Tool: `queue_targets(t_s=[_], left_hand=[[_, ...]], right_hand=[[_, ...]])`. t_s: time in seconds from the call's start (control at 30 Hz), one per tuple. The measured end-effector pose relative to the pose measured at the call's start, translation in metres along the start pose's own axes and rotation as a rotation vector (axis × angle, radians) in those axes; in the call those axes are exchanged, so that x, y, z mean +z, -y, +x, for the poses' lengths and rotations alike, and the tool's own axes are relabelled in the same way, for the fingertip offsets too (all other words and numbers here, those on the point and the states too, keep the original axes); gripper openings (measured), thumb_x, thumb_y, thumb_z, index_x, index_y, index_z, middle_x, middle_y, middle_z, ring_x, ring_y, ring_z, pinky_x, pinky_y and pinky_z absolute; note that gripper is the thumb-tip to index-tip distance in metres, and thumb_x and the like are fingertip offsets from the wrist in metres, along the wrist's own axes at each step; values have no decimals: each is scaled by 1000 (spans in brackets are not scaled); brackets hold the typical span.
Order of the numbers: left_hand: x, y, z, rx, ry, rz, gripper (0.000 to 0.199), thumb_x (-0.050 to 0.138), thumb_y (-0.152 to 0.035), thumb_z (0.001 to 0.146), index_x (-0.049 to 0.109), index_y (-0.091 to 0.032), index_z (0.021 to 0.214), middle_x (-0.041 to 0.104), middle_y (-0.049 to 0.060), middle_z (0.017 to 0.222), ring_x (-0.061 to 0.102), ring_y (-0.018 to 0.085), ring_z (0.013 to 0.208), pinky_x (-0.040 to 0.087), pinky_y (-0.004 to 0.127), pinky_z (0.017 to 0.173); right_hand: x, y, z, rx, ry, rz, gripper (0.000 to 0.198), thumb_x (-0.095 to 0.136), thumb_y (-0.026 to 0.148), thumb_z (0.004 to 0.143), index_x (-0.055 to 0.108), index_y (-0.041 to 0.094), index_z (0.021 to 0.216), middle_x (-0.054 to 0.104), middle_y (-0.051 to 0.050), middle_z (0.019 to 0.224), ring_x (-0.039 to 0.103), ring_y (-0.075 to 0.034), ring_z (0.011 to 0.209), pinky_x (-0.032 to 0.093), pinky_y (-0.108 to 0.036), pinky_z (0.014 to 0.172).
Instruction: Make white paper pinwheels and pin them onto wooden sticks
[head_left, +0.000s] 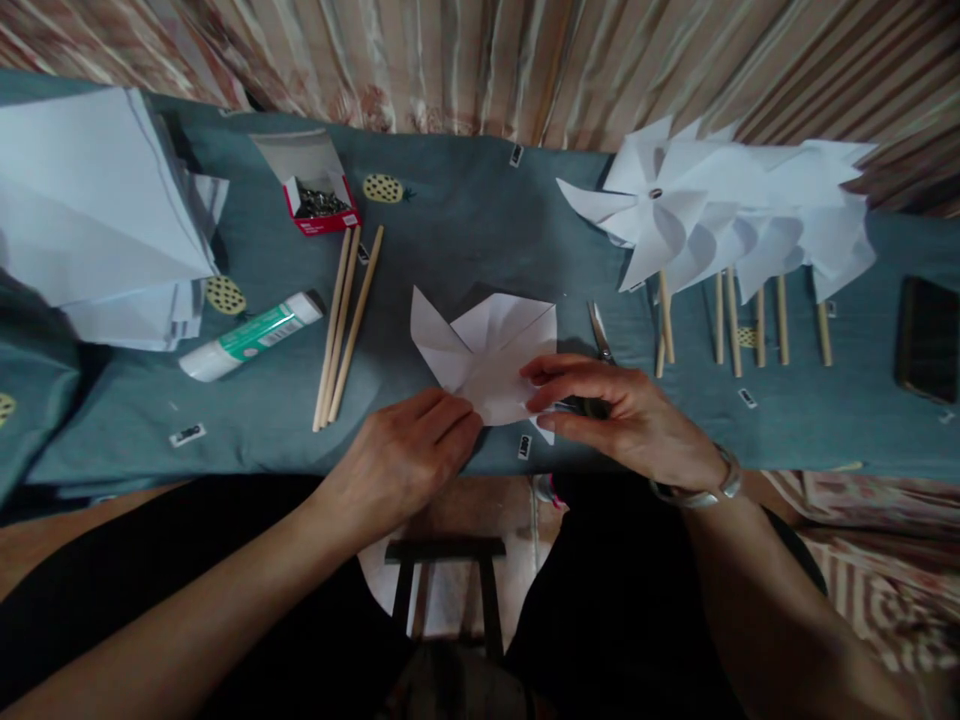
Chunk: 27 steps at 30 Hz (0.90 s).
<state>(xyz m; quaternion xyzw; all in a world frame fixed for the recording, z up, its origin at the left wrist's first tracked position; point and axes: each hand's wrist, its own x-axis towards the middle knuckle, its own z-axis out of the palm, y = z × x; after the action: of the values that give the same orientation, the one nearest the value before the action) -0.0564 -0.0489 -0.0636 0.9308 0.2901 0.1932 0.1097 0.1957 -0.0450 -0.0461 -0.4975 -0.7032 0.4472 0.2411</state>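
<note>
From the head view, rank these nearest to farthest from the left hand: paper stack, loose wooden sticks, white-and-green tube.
1. Loose wooden sticks: up and left of the left hand.
2. White-and-green tube: left of the sticks.
3. Paper stack: far left.

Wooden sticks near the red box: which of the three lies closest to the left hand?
The rightmost stick, its far end splayed away; the other two sticks lie close together, farther from the left hand.
</note>
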Motion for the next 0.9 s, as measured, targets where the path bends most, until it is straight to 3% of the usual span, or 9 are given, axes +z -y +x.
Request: queue_targets(t_s=[0.2,0.37,0.47,0.9], left_hand=[[0,-3,1,5,14,32,13,52,-13,94,65,-10,96,70,8,89,65,19,82,58,29,68],[-1,-4,0,-5,-8,31,26,53,-11,93,57,-9,119,71,9,98,65,19,87,59,31,73],[-1,-3,-1,20,34,30,29,53,-12,93,56,-9,122,71,9,97,65,21,88,59,34,75],[1,-3,-1,20,29,18,23,52,-11,93,63,-5,113,69,11,94,63,22,87,58,34,74]], right_hand=[[21,-1,10,-32,-176,-20,11,66,17,86,74,23,89,73,-4,106,69,-19,100,54,-38,93],[38,3,19,-112,-285,-180,10,64,14,86,72,21,86,71,-7,105,66,-21,102,52,-40,93],[45,6,24,-127,-334,-268,10,63,13,85,71,18,84,70,-10,105,65,-22,103,52,-41,94],[56,8,31,-127,-365,-358,12,59,12,85,67,20,81,67,-10,111,61,-25,105,51,-45,94]])
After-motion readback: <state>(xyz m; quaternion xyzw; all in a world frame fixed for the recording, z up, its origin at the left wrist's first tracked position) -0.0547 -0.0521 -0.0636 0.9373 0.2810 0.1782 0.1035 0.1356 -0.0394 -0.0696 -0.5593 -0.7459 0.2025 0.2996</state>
